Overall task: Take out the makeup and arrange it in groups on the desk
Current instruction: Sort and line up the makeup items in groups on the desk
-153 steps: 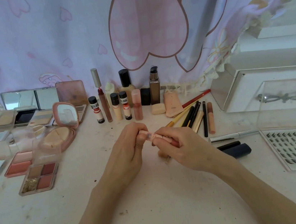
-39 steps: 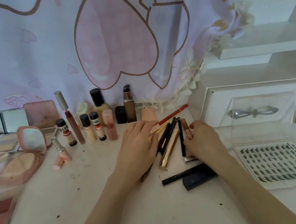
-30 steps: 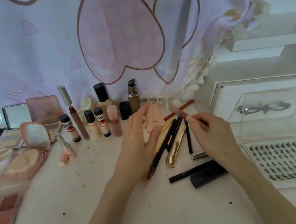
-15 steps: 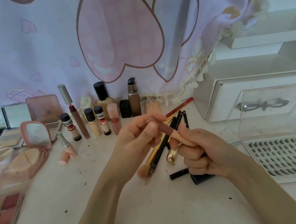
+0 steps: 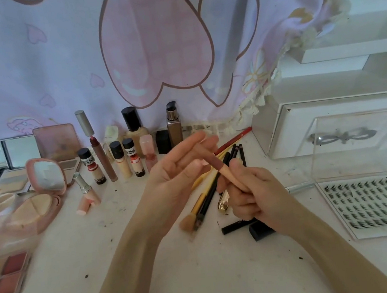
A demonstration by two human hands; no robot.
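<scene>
Above the loose pile of pencils and brushes (image 5: 219, 180) on the white bench (image 5: 205, 280), both hands meet over a slim pink-and-brown lip pencil (image 5: 214, 165). The right hand (image 5: 256, 199) has its fingers curled around the pale lower end of that pencil, holding it tilted up and to the left. The left hand (image 5: 176, 173) lies open, fingers nearly straight, with the brown upper end of the pencil resting against its fingertips (image 5: 207, 139). Left of the pile, a row of small bottles and tubes (image 5: 125, 160) stands upright near the heart-print cloth (image 5: 150, 53), and one pink tube (image 5: 87, 194) leans just in front of that row. Farther left of the pile sit an open round compact (image 5: 39, 198) and an eyeshadow palette (image 5: 5, 276). Right of the pile lies a clear lash tray (image 5: 377, 203), with a white box (image 5: 284, 132) behind it.
</scene>
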